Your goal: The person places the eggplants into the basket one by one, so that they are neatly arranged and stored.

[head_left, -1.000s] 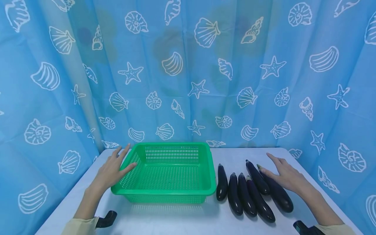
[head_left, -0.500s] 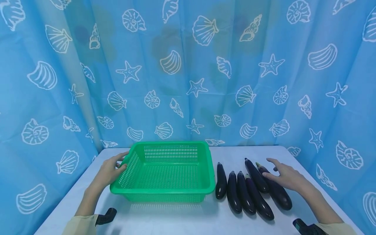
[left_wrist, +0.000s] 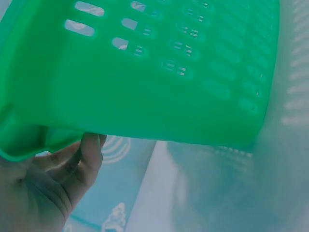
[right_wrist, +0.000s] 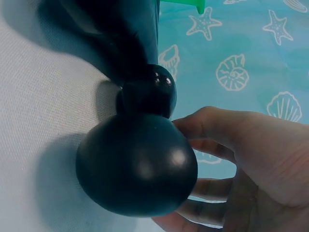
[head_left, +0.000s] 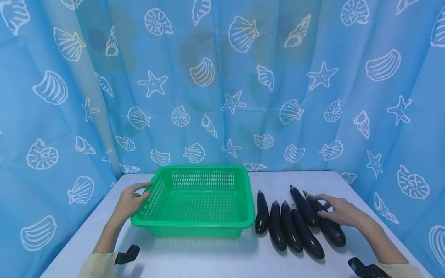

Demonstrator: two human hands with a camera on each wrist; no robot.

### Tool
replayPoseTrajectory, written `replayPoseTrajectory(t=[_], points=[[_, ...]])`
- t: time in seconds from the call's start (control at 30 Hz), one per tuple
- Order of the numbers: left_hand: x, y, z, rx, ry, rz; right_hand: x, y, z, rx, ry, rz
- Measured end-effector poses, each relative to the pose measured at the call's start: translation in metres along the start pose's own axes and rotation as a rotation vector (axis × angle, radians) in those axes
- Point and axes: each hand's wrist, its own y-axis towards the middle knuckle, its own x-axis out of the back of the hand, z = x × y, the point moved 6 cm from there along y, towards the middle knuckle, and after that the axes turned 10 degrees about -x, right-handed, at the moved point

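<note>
A green plastic basket point(head_left: 192, 224) with slotted walls stands on the left half of the table. My left hand point(head_left: 128, 201) grips its left rim; in the left wrist view, fingers point(left_wrist: 89, 157) bend against the basket's outer side point(left_wrist: 145, 96). To the right of the basket lie several dark purple eggplants point(head_left: 307, 235), side by side. My right hand point(head_left: 342, 212) is on the rightmost eggplant point(head_left: 334, 233). In the right wrist view, thumb and fingers curve round this eggplant point(right_wrist: 135, 166), its rounded end toward the camera. Some fingertips are hidden behind it.
A white-covered table point(head_left: 194, 258) bears everything. Blue curtains point(head_left: 222, 85) with white shell and starfish prints hang behind and at both sides. Another eggplant point(head_left: 262, 212) lies close to the basket's right wall. Black devices point(head_left: 128, 255) are worn at both wrists.
My left hand has come down and its fingers have bent onto the basket's left rim. My right hand has lowered onto the rightmost eggplant and its fingers have curled round it.
</note>
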Motion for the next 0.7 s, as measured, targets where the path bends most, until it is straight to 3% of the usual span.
replayPoseTrajectory(t=[0.13, 0.43, 0.7], points=[[-0.001, 0.001, 0.004, 0.015, -0.051, -0.013, -0.001, -0.001, -0.001, 0.007, 0.025, 0.049], [-0.007, -0.003, 0.014, 0.146, -0.178, 0.009, -0.004, -0.002, -0.004, -0.028, 0.062, 0.107], [-0.009, -0.005, 0.018, 0.179, -0.218, 0.015, -0.004, -0.003, -0.007, -0.042, 0.101, 0.144]])
